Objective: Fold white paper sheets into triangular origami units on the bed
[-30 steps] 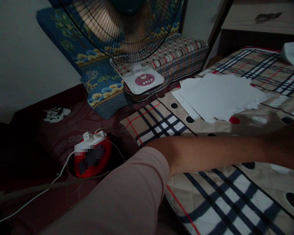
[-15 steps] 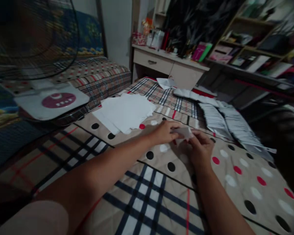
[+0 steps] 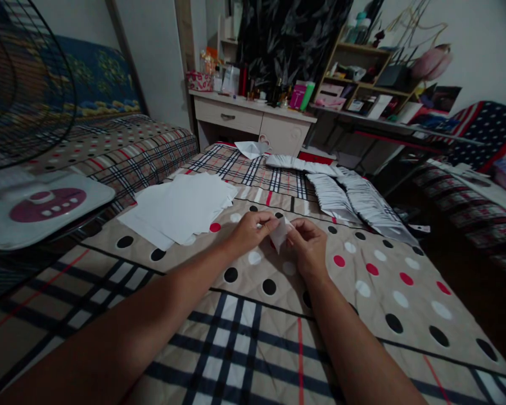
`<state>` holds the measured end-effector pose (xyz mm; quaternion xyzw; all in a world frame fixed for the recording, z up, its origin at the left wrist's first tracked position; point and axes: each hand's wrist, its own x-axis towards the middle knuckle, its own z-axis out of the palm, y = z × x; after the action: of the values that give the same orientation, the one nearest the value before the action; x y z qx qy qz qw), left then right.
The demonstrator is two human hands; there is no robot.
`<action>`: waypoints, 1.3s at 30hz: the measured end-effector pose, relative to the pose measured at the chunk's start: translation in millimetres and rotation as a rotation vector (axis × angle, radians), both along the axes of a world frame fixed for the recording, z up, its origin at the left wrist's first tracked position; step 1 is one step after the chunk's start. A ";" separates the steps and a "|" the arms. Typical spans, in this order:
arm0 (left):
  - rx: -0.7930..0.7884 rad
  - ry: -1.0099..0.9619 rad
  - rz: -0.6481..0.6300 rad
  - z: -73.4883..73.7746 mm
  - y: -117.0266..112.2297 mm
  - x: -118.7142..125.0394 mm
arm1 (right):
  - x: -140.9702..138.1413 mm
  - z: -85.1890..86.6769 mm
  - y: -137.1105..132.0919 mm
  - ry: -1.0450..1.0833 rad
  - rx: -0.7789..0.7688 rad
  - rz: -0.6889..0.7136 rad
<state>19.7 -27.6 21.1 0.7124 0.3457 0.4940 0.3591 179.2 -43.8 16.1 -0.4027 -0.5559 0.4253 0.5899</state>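
Note:
A small folded piece of white paper (image 3: 280,235) is held up just above the patterned bedspread (image 3: 253,320), its lower end narrowing to a point. My left hand (image 3: 253,229) pinches its left side between thumb and fingers. On the other side, my right hand (image 3: 310,244) is closed on the paper's right edge. To the left of my hands lies a loose stack of white paper sheets (image 3: 185,205). Rows of folded white papers (image 3: 331,197) are packed closely together beyond my right hand. Another folded white sheet (image 3: 252,149) rests at the bed's far end.
An electric fan's base (image 3: 63,202) stands at the left edge of the bed. A white dresser (image 3: 240,115) with bottles and boxes on top is past the far end. Shelves (image 3: 358,84) hold items at the back right. The bed's right edge drops to dark floor.
The camera view has swung to the right and steadied, so things appear further left. Both hands keep hold of the folded paper, which now points downward between them.

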 end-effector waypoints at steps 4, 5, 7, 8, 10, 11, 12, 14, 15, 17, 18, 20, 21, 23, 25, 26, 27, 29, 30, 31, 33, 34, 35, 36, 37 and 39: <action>0.010 0.015 0.017 -2.1 -2.0 1.5 | -3.5 2.0 -2.8 0.001 -0.016 -0.018; 0.023 0.007 0.033 -2.1 -3.0 1.7 | -4.1 2.4 -3.3 0.005 -0.016 -0.030; 0.090 -0.012 0.101 -0.8 -5.6 2.1 | -5.0 2.9 -4.0 0.013 -0.010 -0.069; 0.146 -0.015 0.150 0.3 -7.0 2.2 | -5.3 3.1 -4.1 0.017 -0.007 -0.097; 0.276 0.003 0.251 2.7 -9.4 2.4 | -5.8 3.1 -4.1 0.027 0.000 -0.147; 0.336 0.020 0.293 3.6 -10.3 2.7 | -6.1 2.9 -3.9 0.035 0.006 -0.160; 0.383 0.039 0.325 4.4 -10.9 3.1 | -6.4 2.5 -3.7 0.046 0.010 -0.165; 0.434 0.088 0.353 5.2 -11.8 4.2 | -7.2 1.6 -3.2 0.064 0.016 -0.152; 0.447 0.113 0.357 5.3 -12.2 5.0 | -7.6 1.2 -3.1 0.069 0.015 -0.145; 0.466 0.148 0.361 5.1 -13.2 6.6 | -8.5 0.7 -3.4 0.066 0.012 -0.135; 0.472 0.158 0.364 4.9 -13.6 7.4 | -8.9 0.9 -3.8 0.067 0.012 -0.127; 0.481 0.163 0.374 4.3 -14.2 8.7 | -9.6 1.9 -5.0 0.074 0.014 -0.107; 0.482 0.162 0.378 3.8 -14.3 9.2 | -9.9 2.8 -5.7 0.076 0.016 -0.099; 0.486 0.151 0.376 2.7 -13.8 9.7 | -10.4 4.7 -6.7 0.072 0.018 -0.098; 0.485 0.139 0.369 1.6 -12.8 9.9 | -10.7 6.1 -7.1 0.064 0.022 -0.109; 0.480 0.134 0.367 1.2 -12.2 9.9 | -10.8 6.5 -7.1 0.062 0.022 -0.115; 0.471 0.129 0.367 0.9 -11.8 9.8 | -10.9 6.6 -7.0 0.062 0.020 -0.120; 0.449 0.122 0.376 0.8 -11.2 9.8 | -10.9 6.2 -6.5 0.061 0.014 -0.122; 0.441 0.118 0.380 0.9 -11.2 9.9 | -10.8 5.8 -6.3 0.060 0.013 -0.119; 0.435 0.115 0.383 1.0 -11.4 10.0 | -10.8 5.3 -6.0 0.061 0.014 -0.115; 0.420 0.116 0.385 1.1 -11.8 10.2 | -10.7 4.1 -5.5 0.061 0.019 -0.103; 0.409 0.116 0.386 0.9 -12.0 10.3 | -10.7 3.6 -5.3 0.063 0.021 -0.096; 0.395 0.114 0.388 0.7 -12.0 10.3 | -10.8 3.1 -5.3 0.067 0.023 -0.087; 0.377 0.107 0.394 0.3 -11.9 10.2 | -10.9 2.7 -5.3 0.072 0.025 -0.078; 0.357 0.099 0.402 0.0 -11.7 10.1 | -11.0 2.4 -5.4 0.076 0.027 -0.068; 0.317 0.081 0.420 -0.6 -11.2 9.6 | -11.2 2.2 -5.8 0.082 0.028 -0.047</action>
<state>29.3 -38.8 20.6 0.6915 0.4184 0.5768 0.1186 168.0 -49.6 18.3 -0.3895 -0.5277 0.4196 0.6275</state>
